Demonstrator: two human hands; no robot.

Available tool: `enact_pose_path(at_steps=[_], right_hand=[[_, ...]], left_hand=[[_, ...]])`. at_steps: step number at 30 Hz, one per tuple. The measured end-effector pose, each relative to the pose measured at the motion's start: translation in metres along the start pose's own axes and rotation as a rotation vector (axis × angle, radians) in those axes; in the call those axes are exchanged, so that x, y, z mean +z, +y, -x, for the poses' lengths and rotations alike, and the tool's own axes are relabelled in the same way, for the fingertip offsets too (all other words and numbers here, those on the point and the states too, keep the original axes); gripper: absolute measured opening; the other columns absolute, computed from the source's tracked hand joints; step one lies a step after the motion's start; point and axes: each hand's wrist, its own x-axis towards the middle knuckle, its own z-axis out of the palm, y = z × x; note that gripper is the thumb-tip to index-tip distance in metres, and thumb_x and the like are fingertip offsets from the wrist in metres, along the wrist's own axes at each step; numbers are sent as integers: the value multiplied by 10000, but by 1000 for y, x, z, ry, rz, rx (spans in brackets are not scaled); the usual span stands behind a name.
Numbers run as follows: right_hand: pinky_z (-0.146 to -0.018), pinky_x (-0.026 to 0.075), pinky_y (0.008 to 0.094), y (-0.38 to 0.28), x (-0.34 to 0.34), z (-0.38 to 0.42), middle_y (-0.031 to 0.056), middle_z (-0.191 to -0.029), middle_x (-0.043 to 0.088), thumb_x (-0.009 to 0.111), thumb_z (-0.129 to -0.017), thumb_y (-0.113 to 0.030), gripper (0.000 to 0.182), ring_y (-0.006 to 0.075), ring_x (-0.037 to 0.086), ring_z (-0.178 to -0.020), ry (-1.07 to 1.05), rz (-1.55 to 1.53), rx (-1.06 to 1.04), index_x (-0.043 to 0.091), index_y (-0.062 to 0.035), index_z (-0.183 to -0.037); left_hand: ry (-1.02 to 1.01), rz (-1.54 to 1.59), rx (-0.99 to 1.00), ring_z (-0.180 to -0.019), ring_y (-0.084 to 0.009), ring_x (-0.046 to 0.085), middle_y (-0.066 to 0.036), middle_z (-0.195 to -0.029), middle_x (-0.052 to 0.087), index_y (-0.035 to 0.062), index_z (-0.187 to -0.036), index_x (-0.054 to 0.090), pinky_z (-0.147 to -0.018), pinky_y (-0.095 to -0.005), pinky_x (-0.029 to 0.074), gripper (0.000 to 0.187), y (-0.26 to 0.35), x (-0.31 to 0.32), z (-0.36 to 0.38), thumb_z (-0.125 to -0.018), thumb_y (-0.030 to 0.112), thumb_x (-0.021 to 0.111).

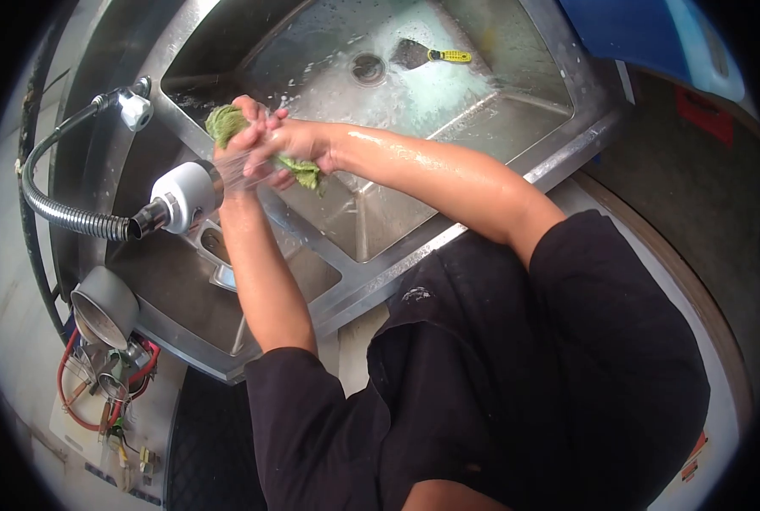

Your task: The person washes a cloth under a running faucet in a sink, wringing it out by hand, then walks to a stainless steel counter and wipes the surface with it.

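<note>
Cloth (224, 125), green, lay bunched within the grip, above the sink (397, 226) | long axis ran slantwise between both palms, ends protruding | left hand (242, 142) and right hand (304, 143) were clasped around it, neither nearer | water (233, 167) from the white tap head (180, 197) struck both.

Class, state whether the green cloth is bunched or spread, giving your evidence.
Bunched: the green cloth is crumpled between the left hand and right hand, its ends poking out.

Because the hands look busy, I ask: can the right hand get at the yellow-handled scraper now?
Probably yes: only open sink basin lies between the right hand and the yellow-handled scraper, though the green cloth occupies that hand.
</note>
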Motion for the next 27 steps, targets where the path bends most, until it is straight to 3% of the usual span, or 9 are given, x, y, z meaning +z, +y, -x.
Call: enact_pose_path(at_steps=[6, 8, 10, 14, 16, 18, 20, 22, 27], right_hand=[[-587, 489, 365, 14, -23, -18, 125, -812, 622, 623, -727, -150, 175, 228, 601, -700, 478, 589, -82, 617, -49, -870], [-656, 500, 426, 26, -35, -23, 203, -844, 658, 616, -717, -174, 197, 328, 643, -786, 721, 1230, -620, 651, -33, -851], [-701, 495, 458, 9, -25, -3, 220, -834, 649, 645, -693, -219, 223, 377, 628, -838, 812, 1344, -383, 664, -38, -820], [-659, 491, 460, 22, -16, 24, 206, -780, 646, 665, -719, -266, 324, 387, 630, -769, 882, 1431, -486, 577, -25, -916], [-659, 468, 423, 14, 1, 49, 209, -725, 615, 695, -768, -310, 368, 350, 623, -721, 781, 1529, -299, 542, -20, -934], [-657, 463, 397, 8, 4, 64, 184, -729, 611, 695, -779, -361, 397, 301, 612, -717, 606, 1595, -245, 543, -25, -926], [-645, 437, 311, -6, 17, 78, 93, -750, 588, 659, -832, -436, 434, 163, 541, -710, 462, 1384, -78, 567, -22, -924], [-628, 417, 275, -29, 38, 94, 35, -735, 572, 616, -876, -399, 395, 113, 509, -705, 362, 1543, -17, 603, -8, -931], [-574, 392, 280, -74, 45, 107, 12, -619, 533, 591, -891, -370, 349, 86, 456, -603, 468, 1630, -174, 680, -32, -884]], left_hand=[[546, -542, -81, -684, -105, 551, 6, -743, 561, 88, -814, 547, -671, -258, 459, 255, -3, 30, -13, -702, 91, 777], [912, -1207, 103, -673, -119, 564, -10, -731, 584, 49, -819, 571, -647, -272, 463, 263, -16, 52, -22, -703, 127, 794], [911, -1065, 389, -608, -124, 546, -42, -722, 609, 4, -802, 573, -591, -280, 460, 279, -41, 43, -21, -688, 101, 809], [1099, -228, 349, -624, -136, 566, -50, -729, 599, 18, -814, 584, -573, -285, 475, 247, -50, 36, -15, -718, 109, 793], [1134, 57, 314, -628, -139, 569, -51, -734, 595, 22, -823, 587, -566, -283, 481, 236, -43, 30, 0, -731, 115, 784], [917, -172, 60, -669, -143, 589, -50, -759, 600, 18, -847, 602, -589, -277, 502, 232, -41, 31, 23, -755, 151, 768], [799, -104, 85, -721, -153, 615, -65, -821, 616, 2, -933, 595, -624, -275, 517, 272, -41, 25, 46, -785, 177, 741], [546, 113, -74, -771, -156, 627, -82, -882, 622, -18, -1031, 556, -645, -276, 521, 349, -42, 27, 69, -797, 175, 727], [366, -199, 99, -762, -90, 587, -20, -939, 605, 70, -1166, 527, -642, -216, 461, 400, -52, 52, 94, -818, 163, 701]])
